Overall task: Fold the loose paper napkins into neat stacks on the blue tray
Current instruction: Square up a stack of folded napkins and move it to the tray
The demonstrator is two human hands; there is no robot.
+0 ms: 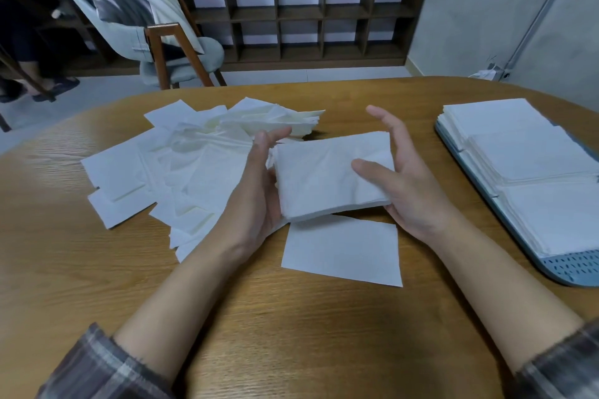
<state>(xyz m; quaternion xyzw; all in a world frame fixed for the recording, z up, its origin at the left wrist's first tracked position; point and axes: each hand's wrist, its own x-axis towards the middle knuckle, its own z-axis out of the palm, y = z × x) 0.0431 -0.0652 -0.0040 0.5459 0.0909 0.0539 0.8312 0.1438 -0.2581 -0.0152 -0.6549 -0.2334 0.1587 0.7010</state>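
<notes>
Folded napkin stack [327, 178] held just above table [291, 334], mid-frame. Left grip [259, 185] cups its L edge, fingers under, thumb lifted free. Right grip [402, 185] at R edge: thumb on top, fingers straight. Loose napkins [181, 165] heaped to the L; single sheet [340, 249] lies under the stack. Blue tray [570, 269] at R w/ finished stacks [518, 152].

Hands: two – left hand [259, 191], right hand [411, 185]
Folded bundle [327, 172]: one
Flat napkin [343, 249]: one
Loose napkins [194, 155]: one heap, uncounted
Blue tray [570, 269]: one
Tray stacks [525, 152]: three visible
</notes>
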